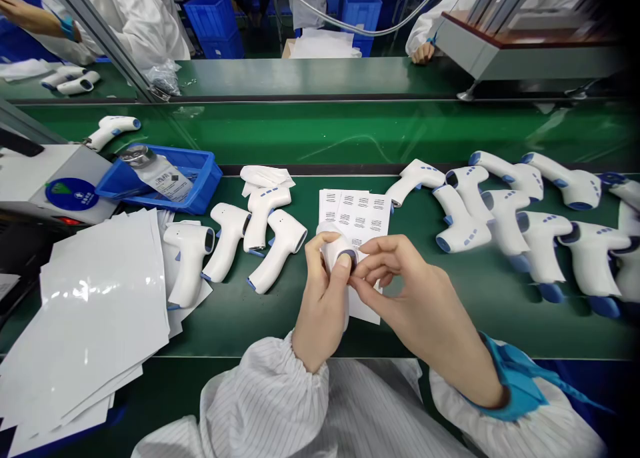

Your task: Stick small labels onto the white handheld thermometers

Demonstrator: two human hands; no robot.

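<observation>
My left hand [320,308] is closed around a white infrared thermometer [332,248], its dark end turned up toward me and the thumb beside that end. My right hand [425,305] pinches thumb and fingertips together right at the dark end. Whatever those fingertips hold, if anything, is too small to make out. Beneath both hands lies a sheet of printed labels [355,211] with small blocks of dark text. Left of my hands several similar thermometers rest on the green bench, the nearest being a thermometer with a blue trim [280,248].
More thermometers [545,238] crowd the right side. At left are a blue bin [200,178] with a labelled can-topped packet, a stack of glossy white sheets [105,291] and a white machine [60,178]. Across the green belt [320,135], a co-worker's hand [423,53] rests on the far bench.
</observation>
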